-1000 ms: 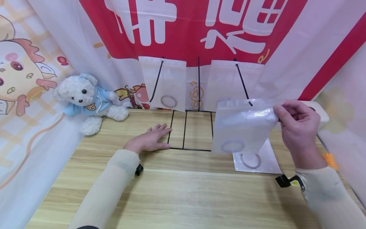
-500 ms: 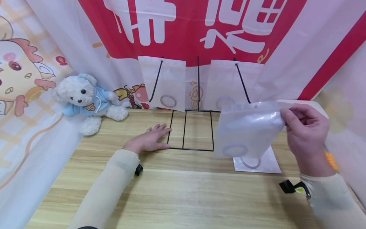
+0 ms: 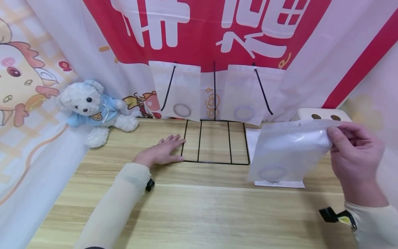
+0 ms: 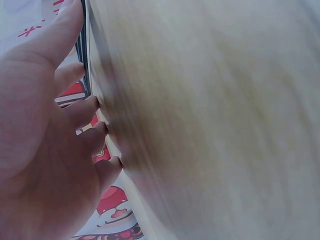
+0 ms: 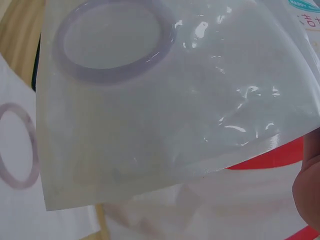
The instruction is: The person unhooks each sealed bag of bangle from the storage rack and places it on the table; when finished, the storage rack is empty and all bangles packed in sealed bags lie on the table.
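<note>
My right hand [image 3: 357,155] pinches the upper right corner of a clear zip bag [image 3: 289,148]. A pale purple ring [image 5: 112,76] shows inside this bag in the right wrist view. The bag hangs tilted in front of the right side of a black wire display rack [image 3: 217,162], off its hooks. Two similar bags hang on the rack, a left bag [image 3: 189,83] and a right bag [image 3: 236,84], each with a ring. My left hand [image 3: 161,151] lies palm down on the table, fingers extended, fingertips at the left edge of the rack's base.
Under the held bag, another flat bag [image 3: 280,184] lies on the wooden table [image 3: 199,211], mostly covered. A white box with round holes [image 3: 324,112] stands behind the right hand. A white teddy bear [image 3: 84,98] in blue sits at the back left, against the printed curtain [image 3: 205,45].
My right hand has drawn the bag off the rack's right hook and moved it right and toward me. The left hand stays in place at the base.
</note>
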Demonstrator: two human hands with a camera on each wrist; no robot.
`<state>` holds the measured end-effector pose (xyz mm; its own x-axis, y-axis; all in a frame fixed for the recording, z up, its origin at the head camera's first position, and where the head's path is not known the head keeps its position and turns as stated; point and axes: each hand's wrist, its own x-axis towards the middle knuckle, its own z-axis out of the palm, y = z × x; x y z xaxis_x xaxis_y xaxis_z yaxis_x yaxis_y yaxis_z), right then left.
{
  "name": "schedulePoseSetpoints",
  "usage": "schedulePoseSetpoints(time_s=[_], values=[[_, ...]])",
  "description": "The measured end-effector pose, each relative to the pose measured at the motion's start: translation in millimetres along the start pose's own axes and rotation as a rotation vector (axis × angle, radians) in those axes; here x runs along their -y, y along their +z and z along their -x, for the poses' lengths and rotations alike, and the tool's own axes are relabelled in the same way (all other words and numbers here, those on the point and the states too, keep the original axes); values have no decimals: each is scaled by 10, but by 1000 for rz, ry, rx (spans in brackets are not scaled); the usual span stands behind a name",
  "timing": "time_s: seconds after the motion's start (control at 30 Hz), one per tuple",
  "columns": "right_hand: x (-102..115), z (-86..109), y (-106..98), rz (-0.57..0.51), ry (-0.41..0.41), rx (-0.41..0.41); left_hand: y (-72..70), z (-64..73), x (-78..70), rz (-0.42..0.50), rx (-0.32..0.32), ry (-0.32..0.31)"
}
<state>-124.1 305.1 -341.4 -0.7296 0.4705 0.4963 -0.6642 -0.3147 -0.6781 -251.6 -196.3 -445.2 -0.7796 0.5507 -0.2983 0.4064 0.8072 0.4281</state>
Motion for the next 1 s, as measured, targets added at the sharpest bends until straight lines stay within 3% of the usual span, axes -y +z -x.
schedulePoseSetpoints(time_s=[0.27, 0.43, 0.6, 0.73, 1.0], values=[[97, -4, -236, 171, 9, -148, 11, -9, 18, -8, -10, 8], [138, 15, -364, 295, 41, -197, 10, 0, 25, -7, -10, 7], [153, 32, -505, 285, 43, -257, 5, 16, 29, 4, -4, 5], [150, 34, -643, 173, 47, -290, 3, 22, 35, 6, -3, 3], [166, 27, -943, 203, 108, -323, 2, 27, 35, 5, -2, 4]])
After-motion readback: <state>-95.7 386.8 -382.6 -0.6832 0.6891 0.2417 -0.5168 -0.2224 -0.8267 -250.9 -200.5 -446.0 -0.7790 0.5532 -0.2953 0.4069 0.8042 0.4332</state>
